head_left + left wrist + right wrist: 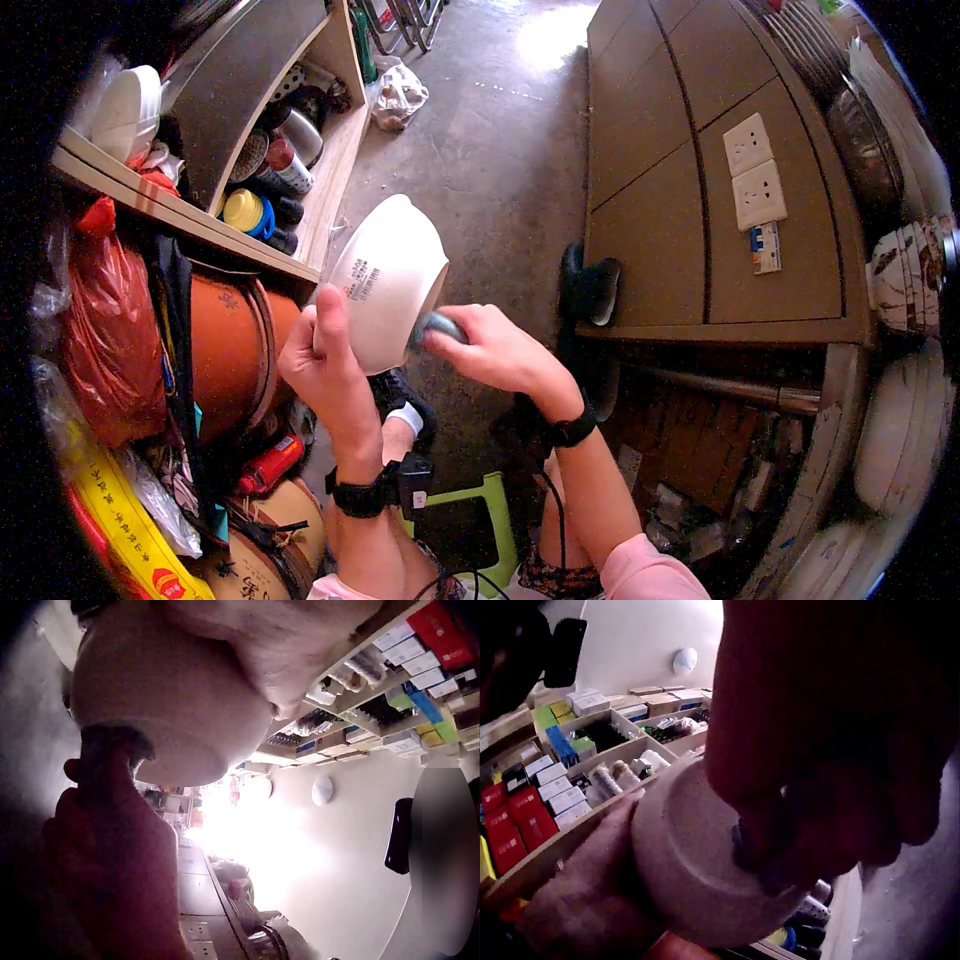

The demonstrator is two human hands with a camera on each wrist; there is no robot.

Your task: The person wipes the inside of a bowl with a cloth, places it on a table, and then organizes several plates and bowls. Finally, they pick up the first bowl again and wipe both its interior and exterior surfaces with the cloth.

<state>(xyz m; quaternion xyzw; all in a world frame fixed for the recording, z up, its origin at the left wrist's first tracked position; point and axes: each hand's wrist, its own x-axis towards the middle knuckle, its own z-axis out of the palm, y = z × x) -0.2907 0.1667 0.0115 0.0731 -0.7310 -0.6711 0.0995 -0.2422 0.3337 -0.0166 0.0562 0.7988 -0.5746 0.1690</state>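
Observation:
A white bowl [395,255] with small dark print on its outside is tipped on its side, its mouth facing right. My left hand [335,365] grips it from the left, thumb up along the outer wall. On the other side, my right hand [505,355] pinches a blue-grey wad, like a cloth or sponge [437,326], at the bowl's rim. In the left wrist view the dark wad [112,750] overlaps the bowl's edge. The right wrist view shows the inside of the bowl [697,825] facing the right hand, whose fingers are in deep shadow.
To the left stands a wooden shelf [335,170] with jars and cups, above a red plastic bag [115,340] and a brown pot [230,330]. A brown cabinet [650,230] with sockets lines the right. Below is a green stool [495,510]; a white bag [398,95] lies farther off.

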